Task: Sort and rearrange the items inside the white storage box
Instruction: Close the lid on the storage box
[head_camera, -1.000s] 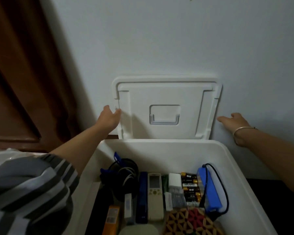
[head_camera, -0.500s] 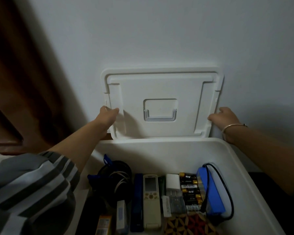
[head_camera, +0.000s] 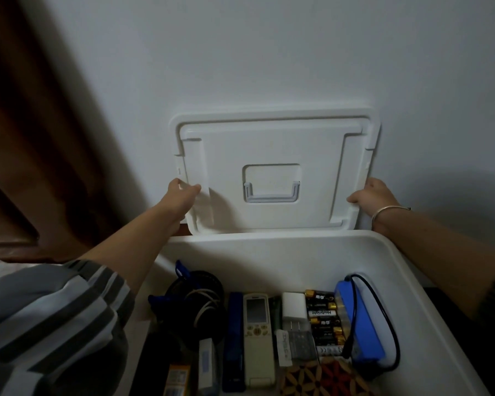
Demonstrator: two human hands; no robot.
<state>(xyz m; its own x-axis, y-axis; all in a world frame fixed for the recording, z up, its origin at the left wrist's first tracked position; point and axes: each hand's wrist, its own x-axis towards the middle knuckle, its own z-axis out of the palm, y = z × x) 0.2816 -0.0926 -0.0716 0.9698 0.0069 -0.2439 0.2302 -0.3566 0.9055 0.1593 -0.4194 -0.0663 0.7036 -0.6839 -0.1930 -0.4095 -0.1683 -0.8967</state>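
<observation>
Lid up against the wall

We've got our left hand (head_camera: 180, 200) and right hand (head_camera: 373, 195) each clamped on a side edge of the square white plastic lid (head_camera: 275, 170), just behind the white storage box (head_camera: 269, 238).

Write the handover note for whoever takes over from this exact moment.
Left hand: gripping the left edge of the white lid.
Right hand: gripping the lid's right edge.
Lid stands upright against the wall, behind the open white storage box.
Inside, lined up side by side: remote, batteries, blue pack, coiled cables.
Done: contents look arranged.
Left: probably the lid, not yet on.
</observation>
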